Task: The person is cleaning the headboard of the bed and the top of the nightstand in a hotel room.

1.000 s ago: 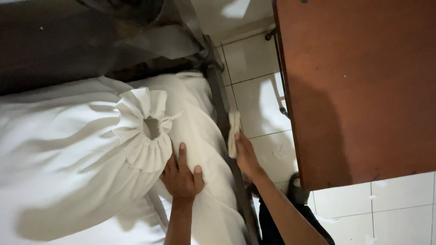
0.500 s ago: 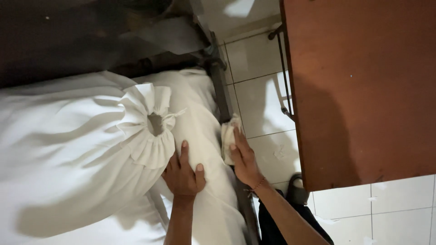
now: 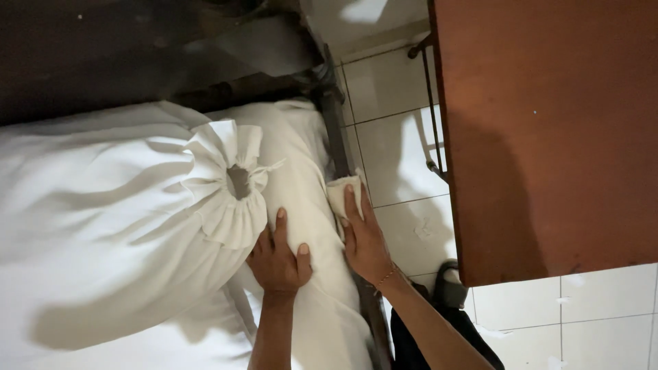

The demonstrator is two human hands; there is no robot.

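From my remote seat, the biggest thing in view is the broad white fabric-covered mattress, filling the frame from 7 to 10 o'clock and running under both hands. Next comes the reddish-brown wooden tabletop at 2 o'clock, over the pale tiled floor, with the dark metal bed frame rail running between bed and tiles.

On the mattress, just left of centre, lies the plump white pillow with a gathered, ruffled drawstring end. I judge it light, soft and yielding, with cloth that would bunch and slide under a loose grasp; the puckered neck by the tie looks like the firmest place to take hold, or else both flanks squeezed together.

Beside it, from 12 to 6 o'clock, runs a long white bolster-like cushion, equally soft by the look of it.

The left hand, at 6 o'clock, lies spread and flat, palm down, fingers splayed, pressing on the cushion with its fingertips touching the ruffle's lower edge; it grasps nothing.

The right hand, just right of centre, is also mostly flat, its fingers extended over a small folded cream cloth at the bed's edge, pressing it against the side of the cushion near the rail. I cannot tell whether the thumb pinches the cloth from beneath.
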